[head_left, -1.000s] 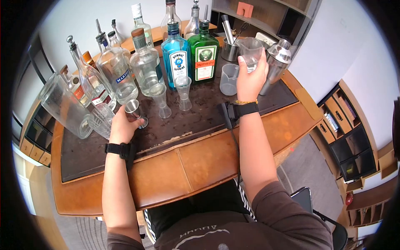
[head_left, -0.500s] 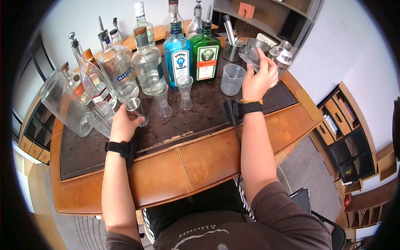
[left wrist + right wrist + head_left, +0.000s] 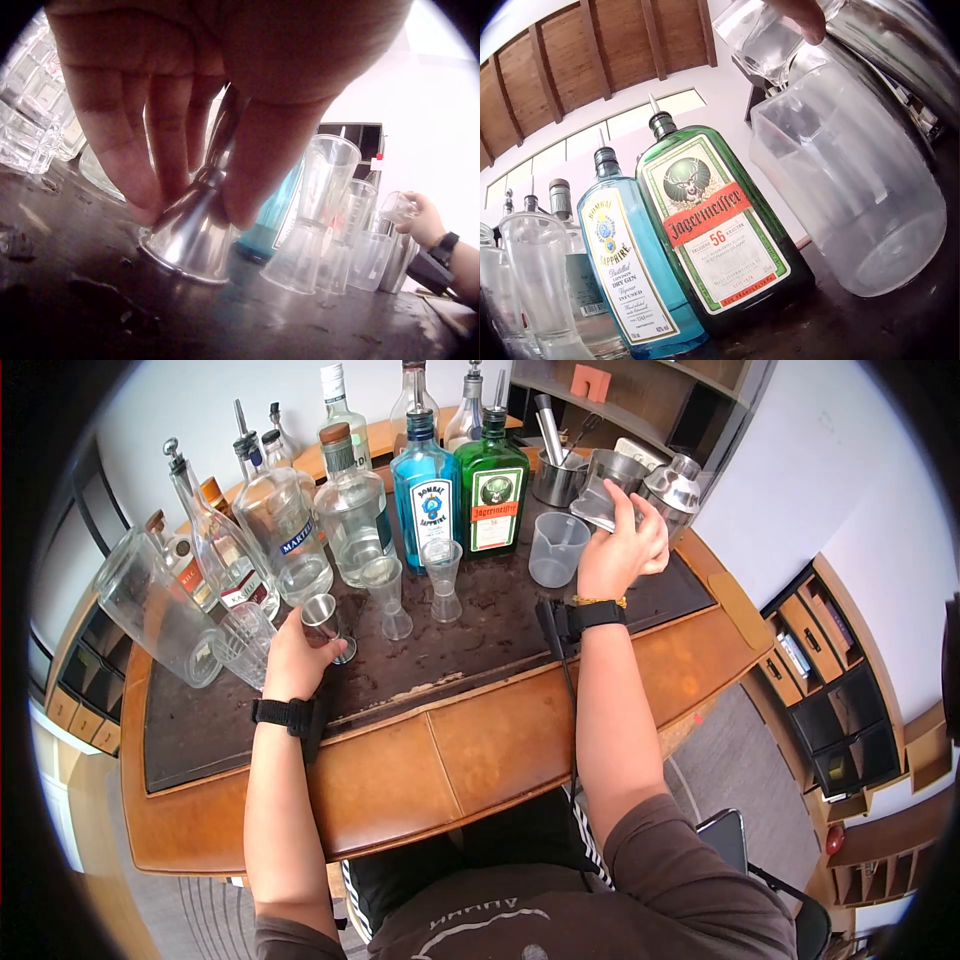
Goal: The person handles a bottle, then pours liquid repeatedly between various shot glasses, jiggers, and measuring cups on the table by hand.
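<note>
My left hand point(image 3: 294, 662) pinches a steel jigger point(image 3: 191, 240) between thumb and fingers, its wide base on the dark desktop. Over at the right, my right hand point(image 3: 622, 555) holds a small clear cup point(image 3: 594, 508) up in the air, tipped on its side. In the right wrist view that clear cup point(image 3: 761, 37) shows with one fingertip on it, above a frosted measuring cup point(image 3: 855, 195) that stands on the desk. Two clear double-ended jiggers point(image 3: 390, 602) stand between the hands. Left of my left hand are a cut-glass tumbler point(image 3: 243, 648) and a large clear glass vessel point(image 3: 155, 610).
A blue gin bottle point(image 3: 428, 500) and a green Jägermeister bottle point(image 3: 493, 495) stand at the back, with several clear bottles point(image 3: 285, 535) to their left. A steel shaker point(image 3: 675, 490) and a steel tin with bar tools point(image 3: 556, 485) stand behind my right hand.
My right hand has turned and shifted a little right, tipping the clear cup from nearly upright onto its side. The measuring cup shows more fully. My left hand keeps its hold on the steel jigger.
</note>
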Demonstrator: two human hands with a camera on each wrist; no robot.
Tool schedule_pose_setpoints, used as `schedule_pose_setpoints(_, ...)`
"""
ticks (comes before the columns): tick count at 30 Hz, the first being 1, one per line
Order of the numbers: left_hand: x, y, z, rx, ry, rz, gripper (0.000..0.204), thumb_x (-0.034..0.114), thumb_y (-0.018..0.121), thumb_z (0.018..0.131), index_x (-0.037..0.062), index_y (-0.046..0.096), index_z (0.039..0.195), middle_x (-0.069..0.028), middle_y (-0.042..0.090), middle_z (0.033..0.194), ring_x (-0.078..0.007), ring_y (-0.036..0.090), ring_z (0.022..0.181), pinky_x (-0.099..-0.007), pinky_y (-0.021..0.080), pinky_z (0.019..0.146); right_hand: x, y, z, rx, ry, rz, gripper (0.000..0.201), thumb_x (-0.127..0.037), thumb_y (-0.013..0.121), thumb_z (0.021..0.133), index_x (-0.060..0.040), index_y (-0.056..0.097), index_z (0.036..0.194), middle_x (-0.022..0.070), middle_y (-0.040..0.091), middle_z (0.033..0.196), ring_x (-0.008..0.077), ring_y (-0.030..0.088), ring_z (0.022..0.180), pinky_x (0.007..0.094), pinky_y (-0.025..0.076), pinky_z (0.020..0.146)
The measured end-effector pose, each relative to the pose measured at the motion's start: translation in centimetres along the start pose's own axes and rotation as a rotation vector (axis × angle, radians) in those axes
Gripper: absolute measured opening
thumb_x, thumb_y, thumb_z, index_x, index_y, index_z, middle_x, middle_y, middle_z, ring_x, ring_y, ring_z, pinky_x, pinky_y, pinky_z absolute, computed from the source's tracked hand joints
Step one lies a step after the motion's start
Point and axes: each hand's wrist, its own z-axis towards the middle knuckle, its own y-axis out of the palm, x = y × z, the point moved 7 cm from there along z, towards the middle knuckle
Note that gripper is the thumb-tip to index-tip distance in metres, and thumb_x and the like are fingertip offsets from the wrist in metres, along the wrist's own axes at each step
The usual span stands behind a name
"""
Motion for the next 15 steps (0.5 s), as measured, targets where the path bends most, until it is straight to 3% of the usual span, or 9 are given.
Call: schedule_pose_setpoints(15, -0.75, 0.3, 0.28, -0.005, 0.017, -0.039, 0.046, 0.004, 0.081, 0.071, 0.0011, 0.059, 0.111, -0.0091, 0.07, 0.085, -0.0216, 0.069, 0.079, -0.0353, 0.054, 0.074, -0.3, 0.15, -0.13, -0.025, -0.043, -0.087, 0.058, 0.01, 0.064, 0.068, -0.0328, 0.071, 0.106, -0.0009, 0.054, 0.126, 0.0277, 0.038, 0.132, 0.0586, 0.017, 0.11)
